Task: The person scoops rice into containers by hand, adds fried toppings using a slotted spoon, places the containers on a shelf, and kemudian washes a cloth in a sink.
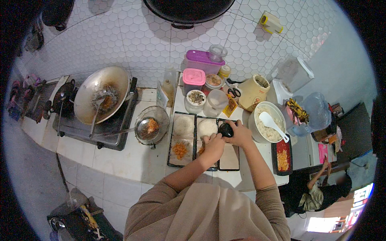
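Observation:
My right hand [240, 134] grips a small black bowl [225, 129] over the row of black meal trays [175, 139] on the white counter. My left hand [213, 145] presses against the bowl from the left, fingers curled at its rim above the middle tray. The trays hold mounds of white rice [207, 127] in their far compartments and orange food [180, 149] in a near one. To the right stands a large white bowl of rice [267, 122] with a white spoon [272, 124] in it.
A wok [102, 93] sits on a gas stove at left, a strainer of fried food [151, 127] in a glass bowl beside it. Jars and lidded containers [202, 64] crowd the back wall. A black tray with orange food [282, 157] lies at right. Another person [317, 193] sits lower right.

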A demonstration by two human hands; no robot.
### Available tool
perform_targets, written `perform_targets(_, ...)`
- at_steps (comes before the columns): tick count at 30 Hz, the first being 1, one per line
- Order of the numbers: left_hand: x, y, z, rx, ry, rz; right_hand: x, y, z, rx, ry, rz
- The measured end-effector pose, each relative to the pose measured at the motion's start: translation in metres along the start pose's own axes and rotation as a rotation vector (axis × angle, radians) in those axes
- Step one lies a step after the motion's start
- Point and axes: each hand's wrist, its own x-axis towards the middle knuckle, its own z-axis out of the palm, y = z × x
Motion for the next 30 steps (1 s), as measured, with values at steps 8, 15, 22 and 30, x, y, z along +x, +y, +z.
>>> perform_targets(8, 0.001, 0.005, -0.043, 0.050, -0.035, 0.043, -0.006, 0.025, 0.013, 0.331, 0.008, -0.045)
perform_targets(15, 0.066, -0.012, -0.060, 0.246, -0.174, 0.187, 0.006, 0.032, 0.020, 0.644, -0.095, -0.187)
perform_targets(22, 0.084, -0.003, -0.036, 0.291, -0.351, 0.249, 0.005, 0.037, 0.034, 0.637, -0.057, -0.127)
perform_targets(30, 0.096, -0.005, -0.039, 0.157, -0.453, 0.241, 0.007, 0.034, 0.028, 0.519, 0.007, -0.129)
